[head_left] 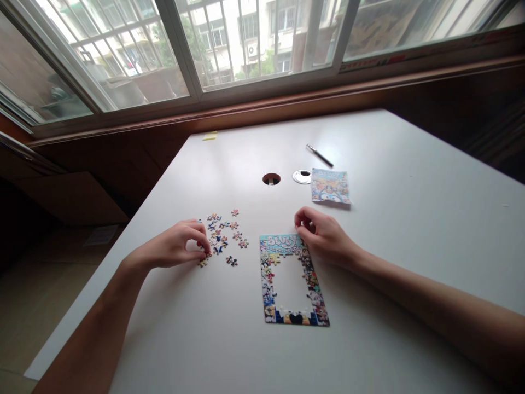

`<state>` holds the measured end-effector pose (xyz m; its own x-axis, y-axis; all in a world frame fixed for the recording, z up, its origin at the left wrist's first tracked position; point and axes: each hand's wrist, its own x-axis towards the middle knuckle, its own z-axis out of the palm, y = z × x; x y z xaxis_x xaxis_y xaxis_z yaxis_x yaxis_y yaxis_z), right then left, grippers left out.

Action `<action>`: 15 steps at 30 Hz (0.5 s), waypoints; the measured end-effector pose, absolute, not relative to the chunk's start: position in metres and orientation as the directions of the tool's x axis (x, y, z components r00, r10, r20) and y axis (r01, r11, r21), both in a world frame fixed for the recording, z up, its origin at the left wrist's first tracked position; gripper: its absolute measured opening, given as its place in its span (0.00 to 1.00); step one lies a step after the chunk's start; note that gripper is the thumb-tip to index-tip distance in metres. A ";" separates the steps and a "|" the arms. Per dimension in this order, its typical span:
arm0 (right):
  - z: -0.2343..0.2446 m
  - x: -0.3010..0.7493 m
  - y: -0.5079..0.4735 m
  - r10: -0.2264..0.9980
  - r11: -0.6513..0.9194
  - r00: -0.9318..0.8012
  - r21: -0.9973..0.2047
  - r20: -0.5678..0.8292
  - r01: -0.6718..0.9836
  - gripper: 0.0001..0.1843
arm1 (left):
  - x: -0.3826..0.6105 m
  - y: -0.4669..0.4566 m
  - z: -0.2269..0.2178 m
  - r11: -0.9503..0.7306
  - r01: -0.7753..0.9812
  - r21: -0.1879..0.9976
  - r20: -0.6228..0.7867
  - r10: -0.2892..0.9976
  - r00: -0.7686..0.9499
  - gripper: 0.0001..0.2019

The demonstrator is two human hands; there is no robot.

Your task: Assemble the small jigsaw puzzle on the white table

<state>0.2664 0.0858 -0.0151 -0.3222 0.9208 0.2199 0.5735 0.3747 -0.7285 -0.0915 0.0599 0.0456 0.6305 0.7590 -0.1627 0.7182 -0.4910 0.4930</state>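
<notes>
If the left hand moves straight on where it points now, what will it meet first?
Likely the loose pieces, right at the left hand's fingertips; the puzzle lies beyond them.

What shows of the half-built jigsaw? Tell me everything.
The jigsaw is a tall rectangle of small colourful cartoon-print pieces, cardboard by the look. Only its border is joined; the middle is an open gap showing the white table. A pale blue title band runs along the top. It lies flat between the arms, and the right hand rests at its top right corner.

home study: desk (410, 180), barred window (254, 38)
</notes>
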 end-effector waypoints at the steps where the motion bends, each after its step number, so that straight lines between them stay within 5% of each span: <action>1: -0.015 0.266 0.086 0.921 0.375 -0.324 -0.727 0.219 0.575 0.04 | -0.091 0.060 0.045 -0.480 0.721 0.499 -0.175 0.759 0.627 0.06; 15: -0.015 0.267 0.086 0.921 0.374 -0.323 -0.730 0.219 0.572 0.04 | -0.091 0.057 0.049 -0.473 0.723 0.504 -0.192 0.755 0.627 0.07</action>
